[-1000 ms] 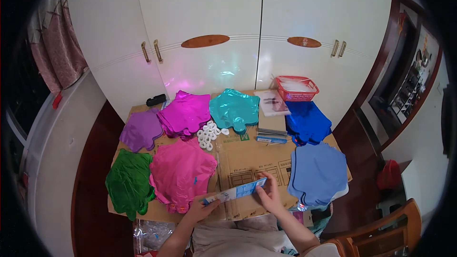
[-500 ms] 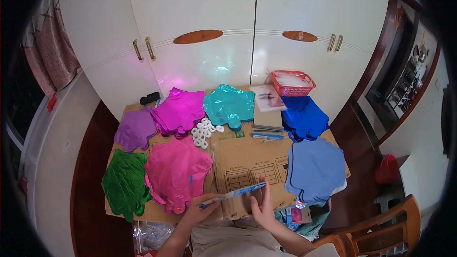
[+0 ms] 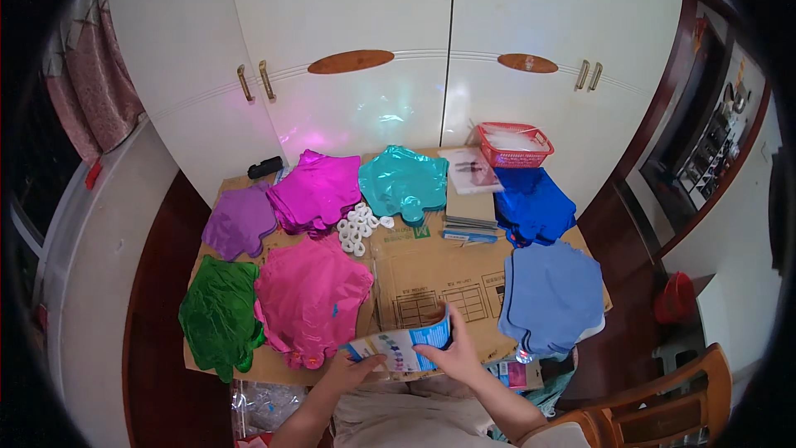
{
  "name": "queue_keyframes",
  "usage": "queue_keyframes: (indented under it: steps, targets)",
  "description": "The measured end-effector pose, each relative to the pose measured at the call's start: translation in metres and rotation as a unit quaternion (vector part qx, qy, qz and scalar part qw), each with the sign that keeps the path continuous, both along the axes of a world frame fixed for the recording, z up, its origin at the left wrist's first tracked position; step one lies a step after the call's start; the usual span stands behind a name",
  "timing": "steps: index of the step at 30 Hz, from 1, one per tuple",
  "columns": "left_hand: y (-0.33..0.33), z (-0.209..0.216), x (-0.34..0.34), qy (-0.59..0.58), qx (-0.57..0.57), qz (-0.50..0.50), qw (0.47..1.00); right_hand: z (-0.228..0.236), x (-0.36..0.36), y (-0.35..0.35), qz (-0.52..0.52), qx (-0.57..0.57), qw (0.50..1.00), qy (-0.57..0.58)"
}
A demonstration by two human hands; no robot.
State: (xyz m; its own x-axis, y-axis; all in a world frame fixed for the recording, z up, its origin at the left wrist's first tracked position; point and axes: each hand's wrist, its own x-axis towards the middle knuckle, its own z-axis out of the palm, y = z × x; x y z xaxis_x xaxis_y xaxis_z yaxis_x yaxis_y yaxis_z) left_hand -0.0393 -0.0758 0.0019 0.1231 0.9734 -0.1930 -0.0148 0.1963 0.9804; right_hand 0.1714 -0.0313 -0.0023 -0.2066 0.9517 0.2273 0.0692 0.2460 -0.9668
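Note:
A blue-and-white printed card (image 3: 398,348) with a row of small coloured shapes bends slightly between my hands, low over the near edge of the table. My left hand (image 3: 355,369) grips its left end, thumb on the printed face. At the other end my right hand (image 3: 454,355) closes on it, thumb in front and fingers behind. Left of the card lies a pile of flat pink foil balloons (image 3: 315,299), with green foil balloons (image 3: 217,315) beyond it. Pale blue foil balloons (image 3: 554,294) lie to the right.
Cardboard (image 3: 431,257) covers the table. Purple (image 3: 240,220), magenta (image 3: 317,191), teal (image 3: 404,182) and dark blue foil piles (image 3: 535,207) line the back. White rings (image 3: 355,232), a stack of boards (image 3: 471,207) and a red basket (image 3: 531,159) stand among them. A wooden chair (image 3: 663,405) is at right.
The card was tilted nearly edge-on; now its printed face is turned up toward me and it bends a little. Both hands have shifted slightly with it, the right thumb now on the face.

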Motion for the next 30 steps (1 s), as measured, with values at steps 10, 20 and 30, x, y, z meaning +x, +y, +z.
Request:
queue_keyframes:
  steps: [10, 20, 30]
  targets:
    - [0.002, -0.007, -0.003, -0.079, 0.006, 0.005, 0.997, 0.008, 0.004, -0.013, 0.169, -0.111, 0.974, 0.104]
    - [-0.01, 0.012, -0.01, 0.063, -0.028, 0.002, 0.998, 0.042, 0.009, -0.001, 0.033, 0.099, 0.994, -0.018]
    - [-0.013, 0.0, -0.001, -0.009, 0.048, 0.015, 0.999, 0.027, 0.004, -0.026, -0.033, 0.005, 0.999, -0.007]
